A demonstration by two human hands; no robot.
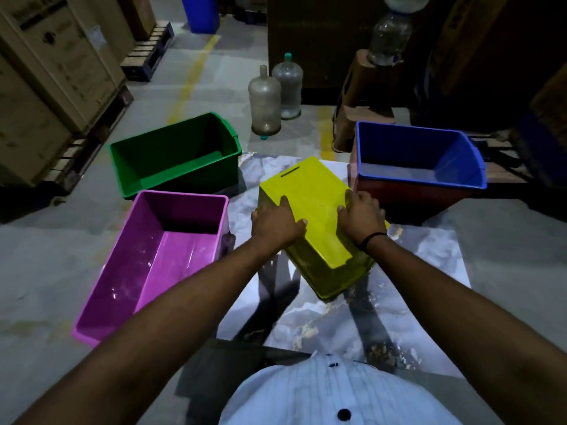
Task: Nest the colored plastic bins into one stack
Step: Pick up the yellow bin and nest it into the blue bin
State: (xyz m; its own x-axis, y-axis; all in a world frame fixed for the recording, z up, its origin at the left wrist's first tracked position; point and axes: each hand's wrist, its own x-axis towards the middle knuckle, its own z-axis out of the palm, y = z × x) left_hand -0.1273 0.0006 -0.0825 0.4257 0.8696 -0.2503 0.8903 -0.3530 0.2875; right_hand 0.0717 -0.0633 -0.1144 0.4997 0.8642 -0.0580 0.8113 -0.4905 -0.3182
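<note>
A yellow bin (313, 191) lies upside down and tilted on the marble-patterned table (423, 265), its flat bottom facing up. My left hand (276, 223) grips its left side and my right hand (362, 217) grips its right side. A pink bin (153, 256) stands open side up at the left, partly over the table's left edge. Behind it sits a green bin (175, 154), open side up. At the right a blue bin (420, 154) is nested inside a red bin (408, 194).
Two large empty water jugs (265, 101) stand on the floor beyond the table. A brown stool stack (365, 96) with a jug on top is at the back right. Cardboard boxes on pallets (46, 87) line the left. A yellow floor line runs away ahead.
</note>
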